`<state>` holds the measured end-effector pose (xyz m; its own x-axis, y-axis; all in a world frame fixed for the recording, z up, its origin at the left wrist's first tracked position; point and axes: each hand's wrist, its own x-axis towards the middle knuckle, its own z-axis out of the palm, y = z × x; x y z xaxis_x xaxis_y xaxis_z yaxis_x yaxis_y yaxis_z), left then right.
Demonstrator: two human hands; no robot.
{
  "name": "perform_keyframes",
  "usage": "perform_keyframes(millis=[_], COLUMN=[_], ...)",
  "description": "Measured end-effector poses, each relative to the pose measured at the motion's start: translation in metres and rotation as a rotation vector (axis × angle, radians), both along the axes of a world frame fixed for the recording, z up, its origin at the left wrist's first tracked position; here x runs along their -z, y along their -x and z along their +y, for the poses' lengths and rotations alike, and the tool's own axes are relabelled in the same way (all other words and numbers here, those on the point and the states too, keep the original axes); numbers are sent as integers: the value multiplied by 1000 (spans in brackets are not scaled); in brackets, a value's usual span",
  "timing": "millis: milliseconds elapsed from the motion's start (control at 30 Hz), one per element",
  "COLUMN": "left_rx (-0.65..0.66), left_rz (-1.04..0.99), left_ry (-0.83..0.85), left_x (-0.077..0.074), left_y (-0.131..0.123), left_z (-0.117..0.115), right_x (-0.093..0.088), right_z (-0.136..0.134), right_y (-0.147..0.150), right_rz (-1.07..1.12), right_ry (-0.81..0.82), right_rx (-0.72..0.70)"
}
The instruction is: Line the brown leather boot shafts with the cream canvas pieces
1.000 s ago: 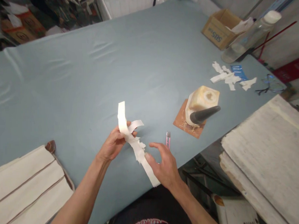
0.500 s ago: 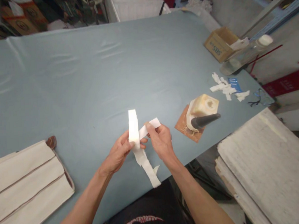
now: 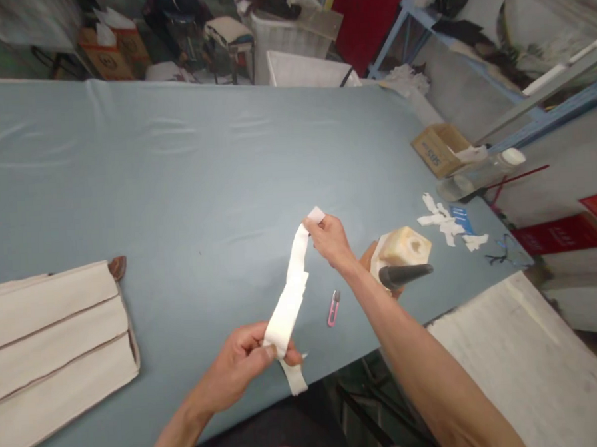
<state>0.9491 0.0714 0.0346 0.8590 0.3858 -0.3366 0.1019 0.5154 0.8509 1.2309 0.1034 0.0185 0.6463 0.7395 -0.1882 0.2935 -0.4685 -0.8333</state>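
Note:
My left hand (image 3: 243,360) is closed around the lower end of a stack of white strips (image 3: 286,311), thumb on top. A single white strip (image 3: 298,250) runs up from the stack to my right hand (image 3: 330,238). Its end is pinched between the right thumb and fingers, with a short bit showing past them. Below the left fingers hangs a loose white tail (image 3: 295,378). Pink thread snips (image 3: 333,308) lie on the table below my right hand. Whether the strips are cloth or paper, I cannot tell.
Right of my arm stands a yellowish block-shaped container (image 3: 404,248) with a dark handle (image 3: 406,275). White scraps (image 3: 449,225), a cardboard box (image 3: 439,149) and a clear bottle (image 3: 481,176) are farther right. Folded cream fabric pieces (image 3: 58,329) lie left on the blue-grey table (image 3: 176,190).
My right hand has moved up and away from the left, drawing the strip out long. My left hand sits lower and the stack now tilts right. The snips have come into view.

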Motion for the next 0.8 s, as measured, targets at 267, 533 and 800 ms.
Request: perform_keyframes(millis=[267,533,800], left_rx=[-74,-499,-573], left_rz=[16,189,297], left_ry=[-15,144,269], left_x=[-3,66,136], left_y=[16,-10,-27], left_z=[-46,-35,-6], right_x=[-1,-31,-46], right_z=[75,121,157], right_y=[-17,39,196], right_rz=[-212,-245,-296], right_ry=[141,42,-77], right_rx=[-191,-489,-897])
